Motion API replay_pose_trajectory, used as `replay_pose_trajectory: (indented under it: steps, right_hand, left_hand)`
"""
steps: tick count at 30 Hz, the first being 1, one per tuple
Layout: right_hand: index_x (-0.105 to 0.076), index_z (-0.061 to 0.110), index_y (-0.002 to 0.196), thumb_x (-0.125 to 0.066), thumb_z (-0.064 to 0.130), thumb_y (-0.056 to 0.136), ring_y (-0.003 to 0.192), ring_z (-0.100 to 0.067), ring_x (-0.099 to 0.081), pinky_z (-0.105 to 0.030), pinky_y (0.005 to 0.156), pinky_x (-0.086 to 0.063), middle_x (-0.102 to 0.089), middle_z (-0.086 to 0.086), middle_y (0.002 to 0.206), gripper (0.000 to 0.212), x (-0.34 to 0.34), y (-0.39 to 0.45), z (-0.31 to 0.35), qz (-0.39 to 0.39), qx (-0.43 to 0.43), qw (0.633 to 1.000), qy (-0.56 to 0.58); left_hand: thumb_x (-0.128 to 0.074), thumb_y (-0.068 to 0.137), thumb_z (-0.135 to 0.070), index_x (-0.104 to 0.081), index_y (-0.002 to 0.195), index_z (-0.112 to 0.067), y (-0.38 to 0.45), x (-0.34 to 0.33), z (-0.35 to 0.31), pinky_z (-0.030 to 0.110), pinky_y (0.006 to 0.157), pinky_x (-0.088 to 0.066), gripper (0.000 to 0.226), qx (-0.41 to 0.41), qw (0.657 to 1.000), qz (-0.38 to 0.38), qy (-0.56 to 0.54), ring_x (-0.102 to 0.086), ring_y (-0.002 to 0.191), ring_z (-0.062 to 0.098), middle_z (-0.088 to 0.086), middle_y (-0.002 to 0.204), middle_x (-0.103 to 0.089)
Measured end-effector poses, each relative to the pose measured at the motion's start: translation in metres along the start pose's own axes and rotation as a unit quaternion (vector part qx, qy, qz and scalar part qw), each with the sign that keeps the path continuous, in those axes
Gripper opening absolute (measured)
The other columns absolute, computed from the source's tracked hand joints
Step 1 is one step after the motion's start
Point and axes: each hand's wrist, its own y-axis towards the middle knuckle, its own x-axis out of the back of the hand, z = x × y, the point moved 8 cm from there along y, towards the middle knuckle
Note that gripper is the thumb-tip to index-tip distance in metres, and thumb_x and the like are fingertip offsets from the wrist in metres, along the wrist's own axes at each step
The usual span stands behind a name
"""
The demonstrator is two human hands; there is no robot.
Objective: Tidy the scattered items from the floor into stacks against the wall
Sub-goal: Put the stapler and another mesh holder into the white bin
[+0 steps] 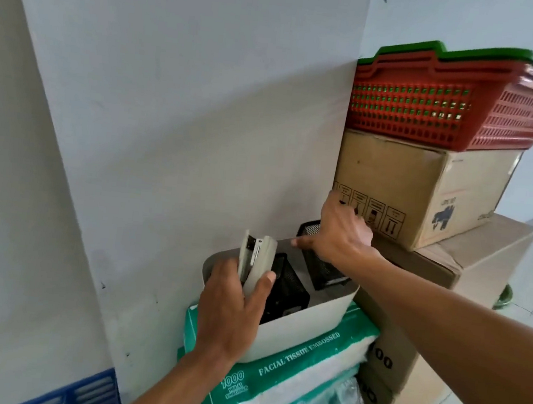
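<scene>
A beige plastic bin [305, 318] sits on a stack of green-and-white facial tissue packs [294, 362] against the wall. Inside it stand two black mesh holders, one at the left [285, 289] and one at the right [323, 270]. My left hand [230, 310] grips a beige stapler [257, 258] upright over the bin's left rim. My right hand [340, 236] reaches over the bin's far side and holds the top of the right mesh holder, which is tilted.
To the right rises a pile of cardboard boxes [424, 192] with a red basket [450, 102] nested with a green one on top. A blue basket [87, 393] shows at the bottom left. Tiled floor lies at the far right.
</scene>
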Motion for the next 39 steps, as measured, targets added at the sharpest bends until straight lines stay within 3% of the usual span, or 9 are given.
replay_pose_trajectory:
  steps: [5, 9, 13, 17, 23, 30, 32, 36, 39]
  right_hand:
    - [-0.035, 0.007, 0.131, -0.079, 0.057, 0.068, 0.105, -0.034, -0.060, -0.041, 0.076, -0.052, -0.059, -0.016, 0.115, 0.092, -0.030, 0.001, 0.003, 0.006, 0.030, 0.998, -0.056]
    - [-0.046, 0.003, 0.129, -0.064, 0.060, 0.081, 0.115, -0.035, -0.052, -0.042, 0.086, -0.049, -0.052, -0.021, 0.126, 0.077, -0.050, -0.005, 0.012, 0.001, 0.064, 0.990, -0.127]
    - [-0.015, -0.001, 0.149, -0.044, 0.057, 0.094, 0.127, -0.038, -0.043, -0.045, 0.099, -0.043, -0.035, -0.025, 0.144, 0.085, -0.079, -0.010, -0.008, 0.074, 0.043, 0.993, -0.078]
    - [0.025, 0.016, 0.150, -0.024, 0.067, 0.094, 0.147, -0.039, -0.006, -0.051, 0.116, -0.016, 0.013, -0.019, 0.160, 0.090, -0.099, -0.012, -0.020, 0.148, 0.055, 0.985, -0.075]
    - [0.032, 0.032, 0.146, -0.009, 0.077, 0.087, 0.147, -0.036, 0.018, -0.052, 0.117, 0.003, 0.035, -0.013, 0.155, 0.084, -0.114, -0.007, -0.022, 0.223, 0.039, 0.971, -0.075]
    - [0.022, 0.040, 0.149, -0.013, 0.074, 0.089, 0.147, -0.039, 0.013, -0.055, 0.117, -0.001, 0.028, -0.015, 0.158, 0.077, -0.109, -0.005, -0.019, 0.219, 0.047, 0.973, -0.059]
    - [0.011, 0.035, 0.153, -0.025, 0.067, 0.093, 0.148, -0.040, 0.005, -0.055, 0.117, -0.008, 0.012, -0.016, 0.161, 0.077, -0.097, -0.011, -0.014, 0.176, 0.059, 0.983, -0.011]
    - [-0.030, 0.018, 0.146, -0.043, 0.049, 0.095, 0.141, -0.032, -0.022, -0.050, 0.111, -0.026, -0.034, -0.013, 0.149, 0.061, -0.049, -0.033, -0.020, -0.007, 0.108, 0.994, 0.025]
    - [-0.033, 0.019, 0.142, -0.044, 0.051, 0.094, 0.137, -0.034, -0.027, -0.052, 0.104, -0.035, -0.035, -0.013, 0.144, 0.059, -0.048, -0.052, -0.043, 0.012, 0.073, 0.996, 0.047]
  left_hand:
    - [-0.062, 0.088, -0.047, -0.057, 0.096, -0.015, -0.001, 0.002, 0.004, 0.034, 0.062, -0.048, 0.034, 0.029, 0.999, -0.034, 0.022, -0.056, 0.073, 0.020, 0.002, 0.087, -0.059]
    - [-0.061, 0.090, -0.046, -0.057, 0.098, -0.011, -0.003, 0.001, 0.003, 0.040, 0.066, -0.049, 0.037, 0.033, 0.996, -0.042, 0.066, -0.058, 0.079, 0.028, 0.005, 0.094, -0.058]
    - [-0.061, 0.090, -0.044, -0.058, 0.096, -0.006, -0.004, -0.001, 0.004, 0.041, 0.068, -0.048, 0.039, 0.030, 0.992, -0.045, 0.111, -0.060, 0.083, 0.034, 0.010, 0.098, -0.060]
    - [-0.064, 0.089, -0.043, -0.060, 0.095, -0.003, -0.003, -0.005, -0.001, 0.039, 0.065, -0.049, 0.040, 0.022, 0.990, -0.052, 0.128, -0.062, 0.083, 0.035, 0.012, 0.098, -0.062]
    - [-0.068, 0.086, -0.041, -0.059, 0.089, -0.003, -0.003, -0.011, -0.003, 0.034, 0.053, -0.043, 0.039, 0.009, 0.983, -0.041, 0.179, -0.063, 0.073, 0.036, 0.013, 0.091, -0.062]
    - [-0.049, 0.095, -0.051, -0.053, 0.107, -0.009, -0.002, -0.018, 0.000, 0.035, 0.068, -0.039, 0.044, 0.049, 0.972, 0.022, 0.227, -0.059, 0.099, 0.029, 0.008, 0.108, -0.059]
    - [-0.046, 0.096, -0.052, -0.051, 0.110, -0.011, -0.002, -0.018, 0.001, 0.037, 0.076, -0.043, 0.043, 0.058, 0.968, 0.045, 0.240, -0.057, 0.105, 0.028, 0.007, 0.113, -0.057]
    - [-0.046, 0.096, -0.051, -0.049, 0.116, -0.013, -0.001, -0.020, 0.000, 0.038, 0.084, -0.044, 0.042, 0.070, 0.959, 0.082, 0.262, -0.051, 0.115, 0.026, 0.005, 0.122, -0.055]
    - [-0.048, 0.095, -0.051, -0.050, 0.120, -0.014, 0.001, -0.028, 0.000, 0.040, 0.088, -0.044, 0.044, 0.074, 0.948, 0.135, 0.279, -0.044, 0.123, 0.027, 0.005, 0.128, -0.053]
